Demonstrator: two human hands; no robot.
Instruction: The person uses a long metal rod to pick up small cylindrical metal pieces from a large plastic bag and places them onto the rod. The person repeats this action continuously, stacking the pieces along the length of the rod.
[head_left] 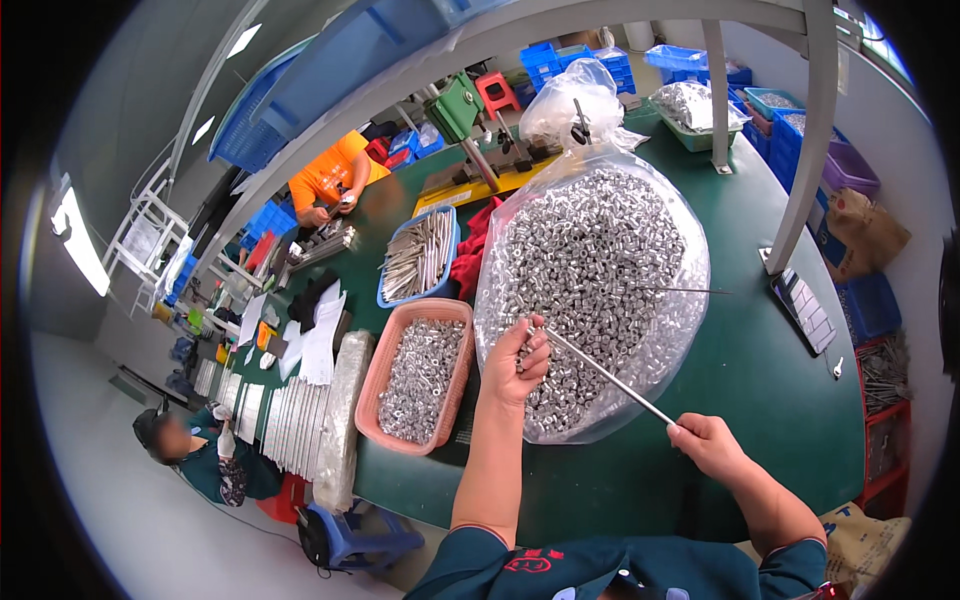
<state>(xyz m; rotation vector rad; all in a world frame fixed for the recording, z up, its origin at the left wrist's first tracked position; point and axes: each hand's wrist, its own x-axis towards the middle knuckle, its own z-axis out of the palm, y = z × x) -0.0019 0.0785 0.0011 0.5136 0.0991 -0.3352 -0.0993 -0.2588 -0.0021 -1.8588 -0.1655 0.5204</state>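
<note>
Shirt: dark green (680, 565), nearest of all, its wearer's forearms reaching over the green bench (770, 395).
Rod: slim metal rod (612, 376), held slantwise above the clear bag (692, 250), one end per hand, right end lower in view.
Left grip: left hand (518, 362) curled closed around the rod's far end, over the bag's near part; any loose piece in the palm, I can't tell from here.
Right grip: right hand (712, 446) pinched shut on the near end, thumb and finger, just beyond the bag's edge.
Bag: wide open, heaped with small silver metal pieces (600, 240); a thin dark pin (698, 291) pokes out to the right.
Left of bag: salmon basket (395, 440) of silver pieces; blue basket (436, 291) of loose rods behind it.
Right of bag: phone (803, 312), well apart.
Handling tip: best hold the right end firm, let the left fingertips do the fine work; keep the rod's line straight and the tip in sight. Smooth rod could slip or roll if pinched too lightly, I'd say.
</note>
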